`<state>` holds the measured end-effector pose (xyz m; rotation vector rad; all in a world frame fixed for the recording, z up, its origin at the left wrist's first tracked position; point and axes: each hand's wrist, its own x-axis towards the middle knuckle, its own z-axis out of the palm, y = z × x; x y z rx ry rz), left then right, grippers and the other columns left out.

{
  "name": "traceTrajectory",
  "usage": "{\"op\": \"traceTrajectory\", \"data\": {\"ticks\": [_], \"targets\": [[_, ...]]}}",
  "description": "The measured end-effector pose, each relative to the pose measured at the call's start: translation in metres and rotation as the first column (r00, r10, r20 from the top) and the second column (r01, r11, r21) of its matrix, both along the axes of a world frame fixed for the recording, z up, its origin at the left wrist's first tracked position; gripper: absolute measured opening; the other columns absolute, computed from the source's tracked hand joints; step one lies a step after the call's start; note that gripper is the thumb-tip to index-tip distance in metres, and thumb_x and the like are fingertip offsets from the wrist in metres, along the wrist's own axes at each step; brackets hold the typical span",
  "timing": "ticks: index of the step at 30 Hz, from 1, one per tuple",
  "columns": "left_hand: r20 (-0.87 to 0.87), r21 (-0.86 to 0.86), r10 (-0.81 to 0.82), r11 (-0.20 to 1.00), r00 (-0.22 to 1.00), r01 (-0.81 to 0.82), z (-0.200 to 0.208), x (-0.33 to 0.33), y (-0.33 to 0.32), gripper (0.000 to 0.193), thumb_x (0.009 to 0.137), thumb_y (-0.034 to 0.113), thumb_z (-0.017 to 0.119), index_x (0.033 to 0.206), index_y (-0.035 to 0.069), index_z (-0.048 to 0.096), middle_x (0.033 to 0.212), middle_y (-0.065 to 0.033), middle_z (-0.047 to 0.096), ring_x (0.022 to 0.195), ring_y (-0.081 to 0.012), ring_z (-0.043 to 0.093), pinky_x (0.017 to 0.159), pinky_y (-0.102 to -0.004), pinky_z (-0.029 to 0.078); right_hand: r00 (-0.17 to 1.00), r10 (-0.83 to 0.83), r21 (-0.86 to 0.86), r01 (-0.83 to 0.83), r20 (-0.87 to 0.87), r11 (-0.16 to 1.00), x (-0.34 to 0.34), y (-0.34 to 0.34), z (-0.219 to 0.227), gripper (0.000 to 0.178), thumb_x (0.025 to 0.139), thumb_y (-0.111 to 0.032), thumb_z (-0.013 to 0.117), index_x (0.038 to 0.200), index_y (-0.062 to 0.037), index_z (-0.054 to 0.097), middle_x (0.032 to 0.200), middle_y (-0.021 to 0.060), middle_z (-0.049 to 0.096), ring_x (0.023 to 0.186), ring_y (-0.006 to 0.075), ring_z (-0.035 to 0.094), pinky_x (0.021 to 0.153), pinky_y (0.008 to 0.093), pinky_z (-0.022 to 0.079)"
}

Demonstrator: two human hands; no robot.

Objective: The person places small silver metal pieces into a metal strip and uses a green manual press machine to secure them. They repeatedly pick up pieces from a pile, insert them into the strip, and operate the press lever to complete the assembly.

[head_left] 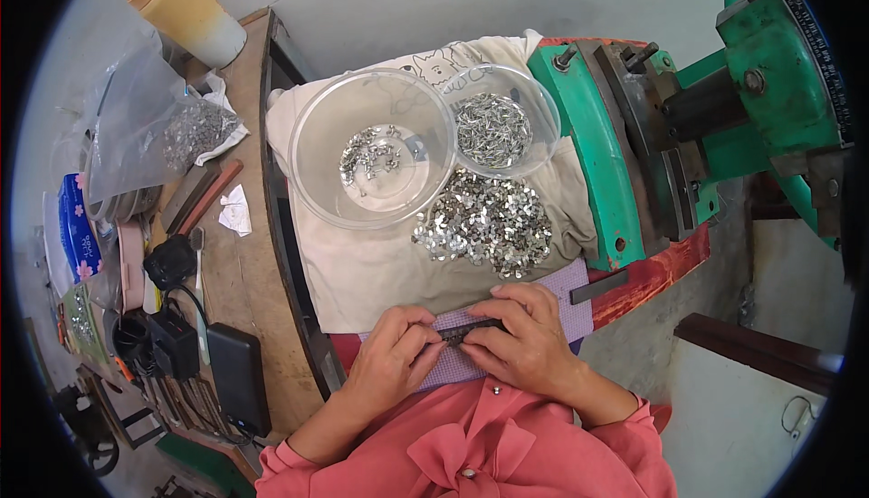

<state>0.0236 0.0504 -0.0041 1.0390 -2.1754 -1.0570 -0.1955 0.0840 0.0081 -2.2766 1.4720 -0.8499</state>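
Note:
My left hand (396,346) and my right hand (525,337) meet at the near edge of the work surface, close to my body. Between their fingertips they hold a narrow dark notched bar (456,331). The fingers cover much of it, and whether small parts sit in it is too small to tell. A purple checked cloth (568,295) lies under the hands. Just beyond them, small flat shiny metal pieces (489,226) form a loose heap on a beige cloth (339,267).
Behind the heap stand a large clear tub (312,192) with some metal parts and a smaller clear tub (546,140) of thin metal pins. A green press (579,145) rises at right. The wooden bench (249,290) at left carries a black power bank (238,378), tools and a yellow bottle (186,14).

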Motion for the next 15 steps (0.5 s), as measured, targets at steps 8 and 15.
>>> {"op": "traceTrajectory", "data": {"ticks": [8,15], "targets": [[0.063,-0.099,-0.033,0.994,0.997,0.039,0.010,-0.012,-0.005,0.029,0.075,0.007,0.081,0.097,0.001,0.063,0.104,-0.0124,0.059,0.091,-0.0302,0.060,0.077,-0.0391,0.051,0.994,-0.091,-0.086,0.086,-0.060,0.993,-0.010,-0.046,0.000,0.020,0.074,-0.017,0.081,0.091,-0.0111,0.071,0.111,0.0041,0.062,0.113,0.0292,0.053,0.096,0.0467,0.040],[0.078,-0.114,-0.007,0.993,0.997,0.016,0.008,-0.005,-0.004,0.033,0.068,0.005,0.085,0.096,0.003,0.066,0.102,-0.0109,0.062,0.090,-0.0294,0.061,0.075,-0.0381,0.052,0.992,-0.073,-0.144,0.057,-0.105,0.988,0.002,-0.073,-0.008,0.014,0.073,-0.012,0.075,0.082,-0.0079,0.066,0.111,0.0060,0.061,0.113,0.0293,0.054,0.097,0.0454,0.041]]}}
